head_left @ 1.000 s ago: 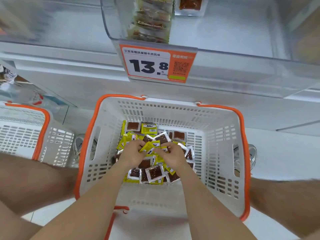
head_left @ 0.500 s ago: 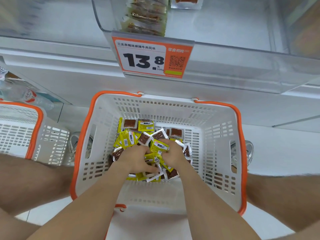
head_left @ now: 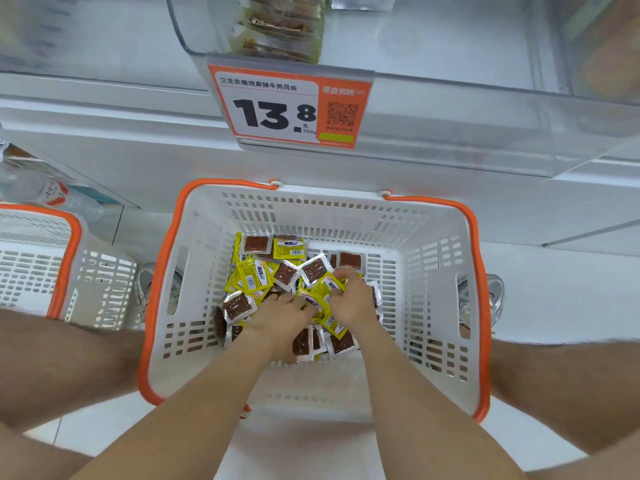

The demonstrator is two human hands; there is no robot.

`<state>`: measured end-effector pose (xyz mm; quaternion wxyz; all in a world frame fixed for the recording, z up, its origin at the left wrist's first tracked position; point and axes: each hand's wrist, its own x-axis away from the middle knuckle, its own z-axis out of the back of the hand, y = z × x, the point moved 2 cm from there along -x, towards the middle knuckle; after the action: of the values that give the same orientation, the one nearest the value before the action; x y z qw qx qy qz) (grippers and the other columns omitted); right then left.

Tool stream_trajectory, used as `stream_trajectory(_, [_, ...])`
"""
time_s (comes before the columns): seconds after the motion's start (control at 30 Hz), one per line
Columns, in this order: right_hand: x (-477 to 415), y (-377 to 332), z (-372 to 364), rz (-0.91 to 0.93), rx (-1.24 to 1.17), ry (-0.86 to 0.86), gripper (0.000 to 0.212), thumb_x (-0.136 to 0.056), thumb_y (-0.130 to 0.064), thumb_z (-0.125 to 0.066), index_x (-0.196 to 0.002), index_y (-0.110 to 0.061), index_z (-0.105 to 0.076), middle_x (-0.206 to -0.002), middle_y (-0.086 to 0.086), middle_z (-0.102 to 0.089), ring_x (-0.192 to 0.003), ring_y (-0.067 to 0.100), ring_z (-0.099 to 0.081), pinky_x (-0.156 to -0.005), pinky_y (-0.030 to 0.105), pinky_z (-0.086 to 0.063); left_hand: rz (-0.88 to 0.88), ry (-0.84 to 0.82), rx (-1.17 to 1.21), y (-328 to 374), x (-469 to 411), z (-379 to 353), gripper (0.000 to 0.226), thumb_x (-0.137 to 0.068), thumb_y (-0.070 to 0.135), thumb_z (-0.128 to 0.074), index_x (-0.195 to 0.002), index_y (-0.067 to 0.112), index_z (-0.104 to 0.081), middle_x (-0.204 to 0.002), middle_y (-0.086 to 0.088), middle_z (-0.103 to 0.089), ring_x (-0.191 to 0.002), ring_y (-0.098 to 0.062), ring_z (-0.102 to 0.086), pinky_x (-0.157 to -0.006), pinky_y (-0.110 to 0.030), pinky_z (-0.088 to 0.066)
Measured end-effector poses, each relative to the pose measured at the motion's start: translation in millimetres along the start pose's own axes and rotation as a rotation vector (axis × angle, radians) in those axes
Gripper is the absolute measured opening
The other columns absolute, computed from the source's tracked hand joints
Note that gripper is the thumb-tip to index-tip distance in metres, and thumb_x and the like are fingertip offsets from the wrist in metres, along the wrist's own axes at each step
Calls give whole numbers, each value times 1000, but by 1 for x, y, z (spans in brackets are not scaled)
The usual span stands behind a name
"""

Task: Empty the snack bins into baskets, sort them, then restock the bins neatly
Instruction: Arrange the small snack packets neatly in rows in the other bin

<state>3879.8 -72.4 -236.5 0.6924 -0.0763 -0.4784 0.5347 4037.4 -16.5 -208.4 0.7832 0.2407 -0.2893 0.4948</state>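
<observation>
Clear bin (head_left: 450, 64), rigid transparent plastic, above and beyond the fingers: judged largely emptied, though a row of packs (head_left: 280, 29) stands at its left. Basket (head_left: 204, 271), white slotted plastic with orange rim, surrounding both hands. Second basket (head_left: 41, 265), same make, well left of the fingers, contents not visible. Price tag (head_left: 287, 105), orange and white card, on the bin front. Snack packets (head_left: 256, 275), small, flat, glossy yellow and clear-windowed squares, heaped loose under and ahead of the fingers; sorting appears under way, restocking outstanding. Right hand (head_left: 349, 299): fingers curled round yellow packets. Left hand (head_left: 280, 313): fingers dug into the heap, grip cannot be told.
</observation>
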Motion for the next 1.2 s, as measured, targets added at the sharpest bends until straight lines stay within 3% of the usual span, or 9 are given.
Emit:
stream_trajectory(0.17, [0, 4, 7, -51, -32, 48, 37, -94, -4, -54, -125, -21, -63, -89, 4, -69, -64, 23, -64, -61, 38, -55, -153, 25, -164, 9, -5, -4, 88, -83, 7, -79, -156, 22, -32, -153, -9, -40, -140, -33, -41, -111, -52, -38])
stream_trajectory(0.3, [1, 5, 14, -46, -44, 74, 36, -92, -4, -55, -121, -21, -67, -102, 4, -72, -69, 22, -67, -59, 33, -54, -190, 78, -127, 13, -7, -8, 64, -94, 34, -70, -151, 25, -41, -147, -7, -41, -134, -33, -42, -105, -49, -37])
stream_trajectory(0.4, [2, 8, 22, -78, -98, 67, 34, -92, -2, -56, -119, -21, -65, -97, 5, -69, -62, 17, -61, -53, 25, -44, -76, 93, 171, 13, -11, -6, 47, -101, 60, -49, -132, 26, -60, -129, -2, -53, -125, -29, -48, -102, -47, -39])
stream_trajectory(0.47, [3, 10, 26, -115, -168, 61, 30, -90, -2, -58, -115, -18, -65, -94, 8, -69, -59, 17, -58, -50, 24, -42, 69, 154, 516, 6, -13, 1, 40, -106, 51, -48, -103, 15, -64, -94, -2, -58, -103, -30, -60, -81, -41, -43])
stream_trajectory(0.53, [3, 9, 32, -163, -295, 72, 22, -89, -5, -63, -109, -14, -66, -92, 8, -68, -62, 16, -58, -54, 25, -44, 187, 249, 906, -6, -14, 5, 30, -105, 34, -60, -96, 6, -64, -73, -3, -54, -77, -26, -60, -68, -38, -42])
stream_trajectory(0.67, [8, -1, 40, -279, -634, -54, 6, -88, -13, -69, -92, -16, -69, -101, 5, -69, -92, 25, -66, -89, 49, -61, 342, 342, 1469, -27, -5, 23, 16, -96, 26, -75, -99, 10, -73, -92, -17, -72, -84, -24, -71, -74, -49, -62])
stream_trajectory(0.83, [20, -24, 37, -198, -713, -226, 26, -63, -25, -84, -85, -17, -73, -111, 18, -75, -115, 42, -68, -101, 63, -53, 268, 405, 1723, -23, 11, 54, 19, -95, 21, -77, -113, 16, -75, -102, -4, -80, -93, -18, -77, -70, -32, -62])
stream_trajectory(1.07, [43, -64, 53, -41, -739, -223, 34, -76, -16, -87, -104, -5, -70, -107, 16, -77, -105, 40, -73, -95, 65, -56, 195, 559, 1892, -26, 36, 83, 27, -105, 32, -62, -124, 14, -68, -113, -9, -78, -107, -30, -74, -85, -44, -62])
stream_trajectory(1.2, [55, -90, 71, 155, -590, -72, 22, -81, -16, -89, -94, -13, -71, -95, 2, -77, -91, 18, -75, -86, 43, -61, 111, 528, 1968, -23, 50, 107, 53, -99, 60, -60, -135, 22, -59, -130, -7, -72, -121, -30, -68, -102, -51, -53])
